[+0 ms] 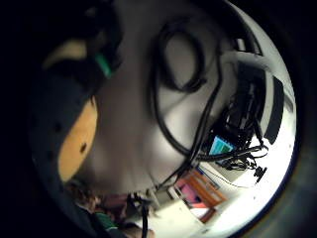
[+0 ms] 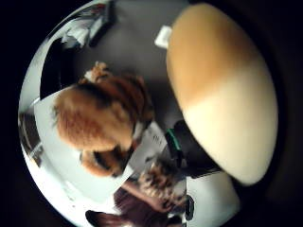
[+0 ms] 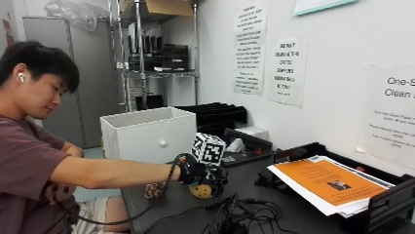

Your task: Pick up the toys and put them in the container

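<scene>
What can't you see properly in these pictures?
- Outside view: the gloved right hand covers most of the yellow toy, so the grip is unclear.
- Outside view: the white container hides its own inside.
- Outside view: the spotted toy is too small to identify.
- Thumb side palm view: the striped plush toy is blurred.

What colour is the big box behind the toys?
The box is white, with a small round knob on its front. The outside view shows it best.

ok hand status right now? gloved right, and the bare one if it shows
Right hand: on a yellowish toy on the table; whether the fingers grip it cannot be told.
Bare hand: not in view.
</scene>
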Available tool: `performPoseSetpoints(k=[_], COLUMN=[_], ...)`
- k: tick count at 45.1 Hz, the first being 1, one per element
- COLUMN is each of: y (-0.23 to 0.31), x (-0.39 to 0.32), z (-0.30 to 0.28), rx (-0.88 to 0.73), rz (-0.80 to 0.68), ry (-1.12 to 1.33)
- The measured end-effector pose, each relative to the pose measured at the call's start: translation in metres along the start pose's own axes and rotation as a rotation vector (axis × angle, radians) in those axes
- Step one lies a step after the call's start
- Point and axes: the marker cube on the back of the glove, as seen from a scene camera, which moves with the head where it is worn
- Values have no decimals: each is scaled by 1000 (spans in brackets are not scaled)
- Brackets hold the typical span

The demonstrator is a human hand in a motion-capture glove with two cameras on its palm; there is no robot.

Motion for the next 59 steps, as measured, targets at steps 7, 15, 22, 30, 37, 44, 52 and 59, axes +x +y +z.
performPoseSetpoints(k=[7, 15, 22, 30, 37, 44, 52, 59], y=[-2, 12, 47, 95, 127, 141, 138, 135], x=[-4, -7, -14, -25, -44, -97, -218, -330], z=[-10, -53, -137, -238, -293, -322, -328, -314], rx=[192, 188, 257, 386, 458, 500, 500, 480], rz=[18, 1, -21, -2, -20, -84, -232, -397], ry=[9, 9, 57, 132, 166, 163, 176, 177])
